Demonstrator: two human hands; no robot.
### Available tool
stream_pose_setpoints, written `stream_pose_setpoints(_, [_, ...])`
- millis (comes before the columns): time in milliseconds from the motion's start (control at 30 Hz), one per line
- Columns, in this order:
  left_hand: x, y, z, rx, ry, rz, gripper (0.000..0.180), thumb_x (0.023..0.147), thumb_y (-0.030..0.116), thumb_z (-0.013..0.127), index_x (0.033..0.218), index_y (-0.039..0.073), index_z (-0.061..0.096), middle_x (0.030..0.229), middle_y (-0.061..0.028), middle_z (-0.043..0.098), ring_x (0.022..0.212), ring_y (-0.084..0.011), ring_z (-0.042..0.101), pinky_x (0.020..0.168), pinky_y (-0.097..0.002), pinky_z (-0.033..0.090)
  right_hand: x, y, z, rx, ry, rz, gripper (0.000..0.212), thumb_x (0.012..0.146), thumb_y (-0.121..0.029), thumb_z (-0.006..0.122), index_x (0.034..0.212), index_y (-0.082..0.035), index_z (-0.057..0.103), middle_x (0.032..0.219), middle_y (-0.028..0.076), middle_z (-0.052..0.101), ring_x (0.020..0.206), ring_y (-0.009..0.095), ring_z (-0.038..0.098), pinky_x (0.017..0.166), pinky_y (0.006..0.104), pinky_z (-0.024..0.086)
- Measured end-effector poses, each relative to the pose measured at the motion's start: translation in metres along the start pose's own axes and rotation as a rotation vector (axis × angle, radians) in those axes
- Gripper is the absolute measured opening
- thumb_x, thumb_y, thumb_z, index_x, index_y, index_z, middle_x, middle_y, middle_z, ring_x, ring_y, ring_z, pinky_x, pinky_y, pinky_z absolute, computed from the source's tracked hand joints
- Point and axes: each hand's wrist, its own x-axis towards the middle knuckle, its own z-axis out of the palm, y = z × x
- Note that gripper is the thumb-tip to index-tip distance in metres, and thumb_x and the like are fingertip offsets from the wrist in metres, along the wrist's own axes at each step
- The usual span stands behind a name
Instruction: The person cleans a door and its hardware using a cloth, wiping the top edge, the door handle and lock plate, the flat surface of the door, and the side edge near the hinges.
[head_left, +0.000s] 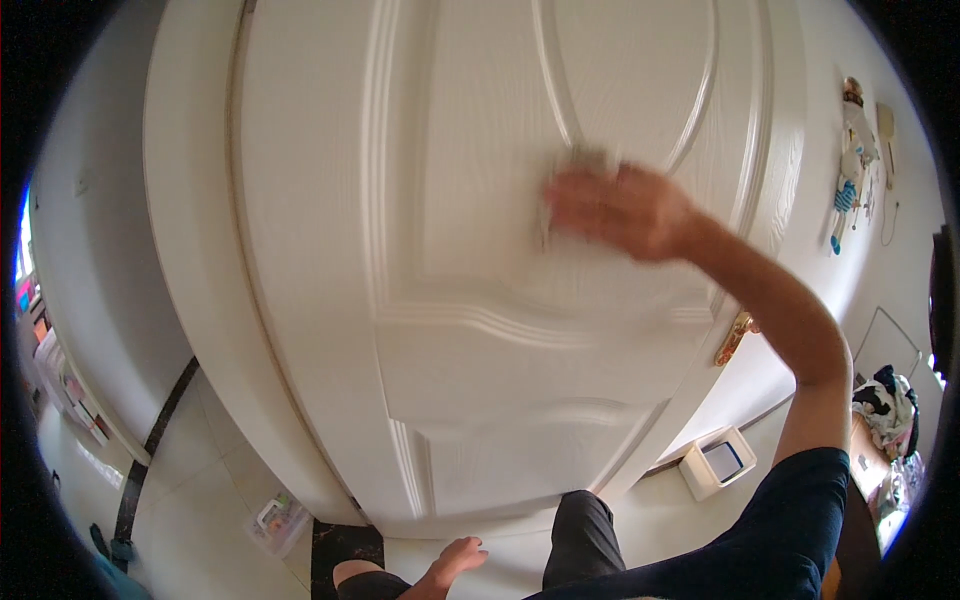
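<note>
A white panelled door (480, 370) with raised curved mouldings fills the middle of the view. My right hand (625, 210) is up against its upper panel, arm stretched out, its fingers smeared by motion. Under and around those fingers show the edges of a pale, cloth-like piece (588, 158), too blurred to name surely. Low down in front of the door hangs my left hand (460, 557), loosely curled with the fingers a little apart and nothing seen in it. A gold-coloured door handle plate (735, 340) sits on the door's right side, below my right forearm.
A white bin (718, 462) stands on the floor at the right. Beyond it, clothes (888, 410) lie heaped on furniture. Hanging toys (848, 190) decorate the right wall. Left of the door frame (190, 200), a clear plastic box (277, 523) rests on the tiled floor.
</note>
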Motion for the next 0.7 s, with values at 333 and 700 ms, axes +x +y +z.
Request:
stream_pose_setpoints(333, [-0.006,-0.010,-0.006,-0.010,0.006,-0.055,0.051,0.101,0.041,0.069,0.133,0.003,0.078,0.134,-0.0280,0.077,0.128,-0.0480,0.072,0.109,-0.0547,0.058,-0.001,-0.021,0.019,-0.036,0.100,0.313,0.067,0.098,-0.020,0.085,0.161,-0.011,0.062,0.174,0.012,0.054,0.163,0.035,0.048,0.137,0.0587,0.036])
stream_pose_setpoints(700, [-0.004,-0.005,0.008,0.041,-0.041,0.000,0.055,0.096,0.047,0.076,0.129,0.003,0.081,0.129,-0.0300,0.078,0.124,-0.0472,0.074,0.108,-0.0523,0.059,-0.126,0.061,-0.039,-0.331,0.273,0.607,0.059,0.106,-0.012,0.073,0.163,-0.005,0.058,0.170,0.018,0.056,0.159,0.042,0.051,0.129,0.0536,0.046])
